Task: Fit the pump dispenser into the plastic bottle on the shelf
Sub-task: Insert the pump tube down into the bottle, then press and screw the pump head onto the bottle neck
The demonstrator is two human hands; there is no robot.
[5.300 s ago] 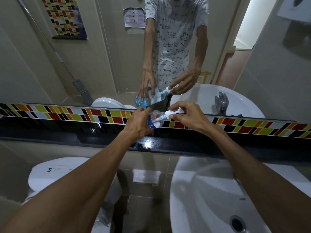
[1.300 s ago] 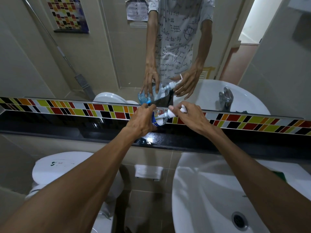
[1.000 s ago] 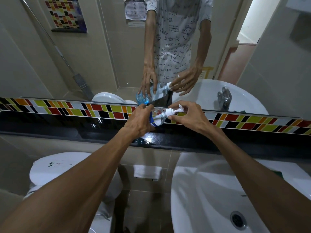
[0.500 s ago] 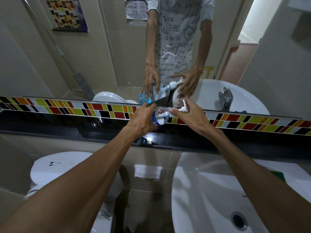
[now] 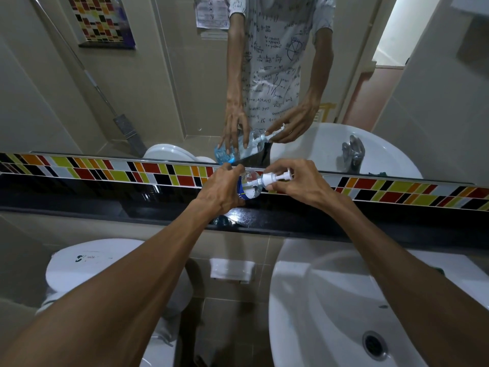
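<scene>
A clear plastic bottle (image 5: pixel 250 188) with a blue label and blue liquid leans to the right above the black shelf (image 5: pixel 105 207). My left hand (image 5: pixel 219 192) wraps around its body. A white pump dispenser (image 5: pixel 275 178) sits in the bottle's neck, its tube visible inside the bottle. My right hand (image 5: pixel 296 184) pinches the pump's collar and head with fingertips. The bottle's base is hidden behind my left hand. The mirror above shows the same grip from the far side.
A white sink (image 5: pixel 330 300) with its drain (image 5: pixel 373 343) lies below right. A white toilet tank lid (image 5: pixel 100 263) sits below left, a small white soap dish (image 5: pixel 232 268) between them. A band of coloured tiles (image 5: pixel 119 173) runs behind the shelf.
My right hand has shifted its fingers around the pump, and the nozzle points in a different direction than half a second ago. The bottle stays tilted in my left hand.
</scene>
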